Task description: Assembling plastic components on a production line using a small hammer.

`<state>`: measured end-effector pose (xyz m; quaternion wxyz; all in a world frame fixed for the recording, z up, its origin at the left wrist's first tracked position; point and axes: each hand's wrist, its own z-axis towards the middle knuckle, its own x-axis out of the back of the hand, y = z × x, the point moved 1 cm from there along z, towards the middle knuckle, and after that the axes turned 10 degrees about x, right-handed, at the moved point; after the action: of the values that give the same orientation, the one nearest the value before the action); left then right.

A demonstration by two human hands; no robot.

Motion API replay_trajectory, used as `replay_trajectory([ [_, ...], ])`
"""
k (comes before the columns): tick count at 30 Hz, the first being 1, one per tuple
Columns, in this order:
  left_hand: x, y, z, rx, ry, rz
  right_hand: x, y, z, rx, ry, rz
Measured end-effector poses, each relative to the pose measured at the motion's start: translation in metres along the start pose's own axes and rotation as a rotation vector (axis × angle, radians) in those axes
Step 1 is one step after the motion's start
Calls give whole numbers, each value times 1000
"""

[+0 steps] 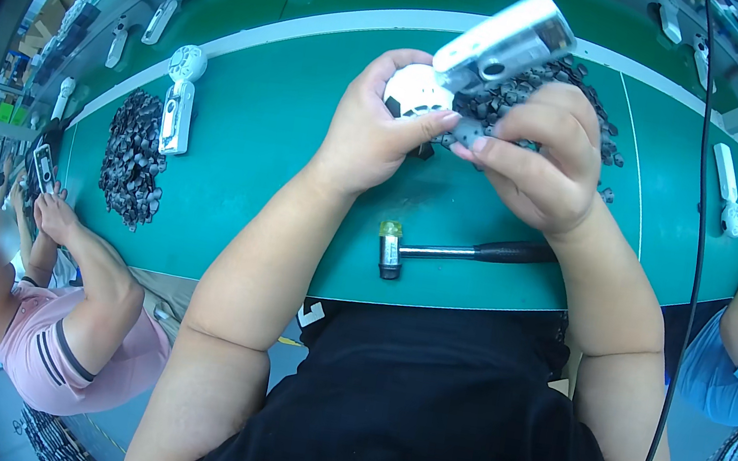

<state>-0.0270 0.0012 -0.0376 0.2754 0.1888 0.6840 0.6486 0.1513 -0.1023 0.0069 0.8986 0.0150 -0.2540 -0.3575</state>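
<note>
Held up over the green counter (280, 122): a white gadget (501, 48), long at one side and with a round end (417, 88). Wrapped snug around that round end: the left hand (372, 136), thumb bent across the front. Close by, pinched almost together at the tips: the right hand (547, 157), with a small grey piece (467, 133) between finger and thumb, and the other fingers curled.

Done so far, by the look of it: long part and round end joined up, and one grey piece in hand, right beside the round end. Left to do, most likely: getting that piece set in its spot. Too blurry there to tell for sure; maybe partly in, maybe only near.

Just behind the hands, a big pile of dark little pieces (486, 103), so probably lots more to do. Nearer the black shirt (420, 400), a hammer (437, 252) lying flat, out of both hands. Over to the left, a second white gadget (177, 116), lying beside another dark pile (133, 159); no telling from here whether finished or not.
</note>
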Motion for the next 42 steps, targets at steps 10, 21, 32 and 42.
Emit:
replay_trajectory([
  [10,-11,9,-11,-3,-211,348,7,20,-2,-438,-270,182],
  [21,-8,7,-6,58,-160,314,5,10,3,-387,-321,67],
  [32,9,7,7,17,5,-238,15,-70,-10,-573,-914,517],
  [42,-1,6,0,-73,-19,44,10,-27,28,-783,-541,237],
])
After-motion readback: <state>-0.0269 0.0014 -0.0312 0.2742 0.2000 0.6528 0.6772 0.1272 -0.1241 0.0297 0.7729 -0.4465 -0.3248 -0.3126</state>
